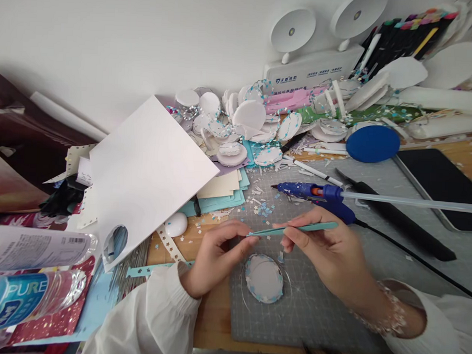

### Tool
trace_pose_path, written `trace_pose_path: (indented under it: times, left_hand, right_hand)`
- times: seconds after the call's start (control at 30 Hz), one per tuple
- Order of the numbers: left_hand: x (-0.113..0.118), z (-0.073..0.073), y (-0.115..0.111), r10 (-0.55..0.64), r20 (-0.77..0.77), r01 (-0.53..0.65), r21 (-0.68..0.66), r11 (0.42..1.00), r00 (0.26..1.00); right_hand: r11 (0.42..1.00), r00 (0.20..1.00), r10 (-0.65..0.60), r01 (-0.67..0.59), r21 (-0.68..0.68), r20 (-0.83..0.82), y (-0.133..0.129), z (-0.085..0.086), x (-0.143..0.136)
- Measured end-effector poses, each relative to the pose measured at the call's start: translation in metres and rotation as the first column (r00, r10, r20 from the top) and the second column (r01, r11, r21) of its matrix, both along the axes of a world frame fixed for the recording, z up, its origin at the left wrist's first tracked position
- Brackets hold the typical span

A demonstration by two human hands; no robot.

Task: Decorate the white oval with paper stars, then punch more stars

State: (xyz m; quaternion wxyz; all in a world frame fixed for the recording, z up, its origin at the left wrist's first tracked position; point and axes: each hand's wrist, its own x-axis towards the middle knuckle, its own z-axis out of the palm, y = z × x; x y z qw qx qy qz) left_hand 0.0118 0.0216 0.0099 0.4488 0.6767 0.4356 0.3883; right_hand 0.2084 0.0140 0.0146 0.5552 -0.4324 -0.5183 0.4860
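My right hand (329, 249) holds teal tweezers (315, 227) between thumb and fingers, their tip pointing left. At that tip, my left hand (219, 254) is closed with thumb and forefinger together; whatever they pinch is too small to make out. Below both hands a round white disc (263, 278) lies on the grey cutting mat (311, 326), its rim dotted with pale blue and white bits. A thin clear thread (289, 283) loops around it. Small star-shaped paper pieces (264, 209) are scattered just beyond my fingers.
A blue glue gun (306, 190) with its long glue stick lies past my right hand, near a black-handled knife (406, 221) and a phone (442, 186). White discs (248, 115) pile up along the wall. At left are a white board (150, 168) and a water bottle (27, 298).
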Motion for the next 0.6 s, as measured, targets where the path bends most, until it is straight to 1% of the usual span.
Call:
trace_pose_path:
  times: [0.27, 0.47, 0.6]
  left_hand:
    - [-0.0009, 0.0029, 0.0008, -0.013, 0.031, 0.015, -0.047, 0.999, 0.999]
    - [-0.0006, 0.0032, -0.0001, -0.052, 0.009, 0.052, -0.015, 0.999, 0.999]
    - [-0.0024, 0.0004, 0.0004, -0.053, -0.055, 0.055, 0.042, 0.998, 0.997]
  right_hand:
    - [1.0, 1.0, 0.016, -0.016, -0.018, -0.02, 0.0021, -0.0028, 0.0011]
    - [1.0, 0.999, 0.014, -0.014, 0.013, 0.05, 0.0022, -0.0019, 0.0031]
    - [0.996, 0.998, -0.056, 0.053, 0.07, 0.04, 0.0043, -0.0001, 0.0083]
